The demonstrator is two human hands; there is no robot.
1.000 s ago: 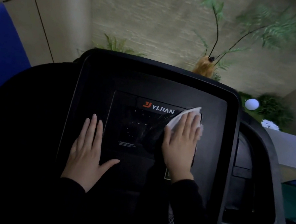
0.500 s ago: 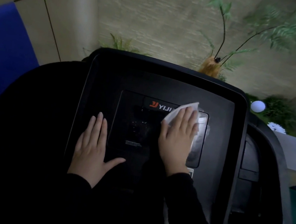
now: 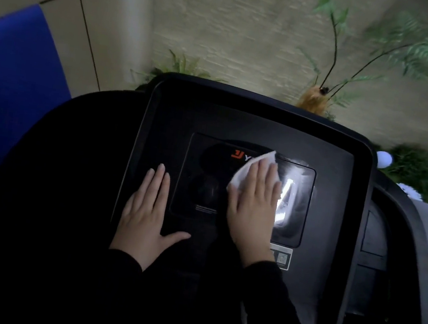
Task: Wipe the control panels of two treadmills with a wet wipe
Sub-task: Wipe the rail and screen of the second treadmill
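A black treadmill control panel (image 3: 336,178) fills the middle of the view, with a glossy dark screen (image 3: 297,200) and an orange logo at its top. My right hand (image 3: 253,207) lies flat on the screen and presses a white wet wipe (image 3: 244,171) against it; the wipe shows beyond the fingertips and covers part of the logo. My left hand (image 3: 146,212) rests flat, fingers together, on the panel's left part beside the screen, holding nothing. A wet, bright streak glints on the screen right of my right hand.
A sticker label (image 3: 280,256) sits under the screen. The treadmill's right handrail and side tray (image 3: 382,279) curve along the right. Green plants (image 3: 328,68) stand behind the panel against a beige wall. A blue surface (image 3: 8,80) lies at the left.
My right hand has slid the wipe leftward across the top of the screen, covering more of the logo. A bright wet streak now shows to its right. My left hand stays put.
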